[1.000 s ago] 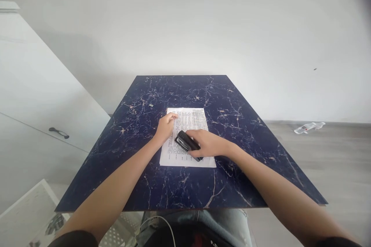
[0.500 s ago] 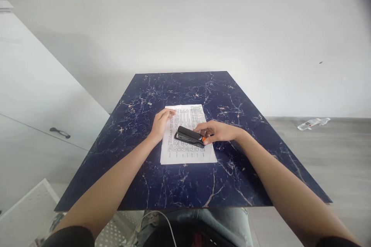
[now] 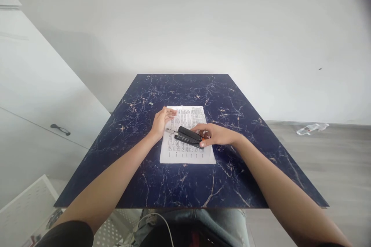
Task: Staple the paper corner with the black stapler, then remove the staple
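Observation:
A black stapler (image 3: 189, 134) with an orange part at its rear lies over the printed sheets of paper (image 3: 188, 157). A slim metal staple tray (image 3: 171, 130) sticks out of its left end. My right hand (image 3: 213, 133) is closed around the stapler's right end, thumb at the near side and fingers at the far side. Along the upper left edge of the paper rests my left hand (image 3: 162, 120), its fingers stretched out over the sheets and apart from the stapler.
The paper lies on a dark blue marble-patterned table (image 3: 185, 189). A small pale piece (image 3: 151, 103) sits toward its far left. White cabinet (image 3: 37, 96) at left, white perforated panel (image 3: 31, 208) below it. A clear plastic bottle (image 3: 311, 129) lies on the floor at right. A white cable (image 3: 162, 218) crosses my lap.
The metal staple tray has slid out of the stapler's left end. My right hand keeps its grip, shifted slightly left in view. My left hand has stayed at the paper's edge.

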A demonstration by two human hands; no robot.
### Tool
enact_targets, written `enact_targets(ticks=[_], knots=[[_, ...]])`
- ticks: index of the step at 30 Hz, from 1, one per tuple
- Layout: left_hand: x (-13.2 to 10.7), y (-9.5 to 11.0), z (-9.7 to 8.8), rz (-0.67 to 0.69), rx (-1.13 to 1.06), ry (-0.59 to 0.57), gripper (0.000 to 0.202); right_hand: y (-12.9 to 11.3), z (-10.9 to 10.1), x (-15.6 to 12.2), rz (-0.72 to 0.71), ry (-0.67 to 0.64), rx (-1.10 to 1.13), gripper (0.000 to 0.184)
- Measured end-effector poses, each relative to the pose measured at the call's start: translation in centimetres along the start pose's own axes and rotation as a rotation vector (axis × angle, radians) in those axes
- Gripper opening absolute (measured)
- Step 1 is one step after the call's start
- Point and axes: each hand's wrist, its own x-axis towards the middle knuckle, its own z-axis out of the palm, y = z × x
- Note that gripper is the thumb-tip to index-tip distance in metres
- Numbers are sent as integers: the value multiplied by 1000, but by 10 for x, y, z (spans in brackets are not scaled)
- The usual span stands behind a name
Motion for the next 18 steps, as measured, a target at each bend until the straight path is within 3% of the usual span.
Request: enact_targets(ticks=[4,7,10,14,18], knots=[[1,-2,-1,31,21,-10,54,-10,29,13,-106,229,-315,46],[2,-2,-3,75,-16,-6,46,-15,43,19,-178,301,-316,40],[1,1,-5,106,-44,-17,41,-11,45,19,-194,431,-332,47],[-4,8,-2,74,-77,-103,34,-2,41,16,-263,693,-655,63],[-11,10,6,-17,-100,-236,33,-1,35,14,-309,751,-921,65]])
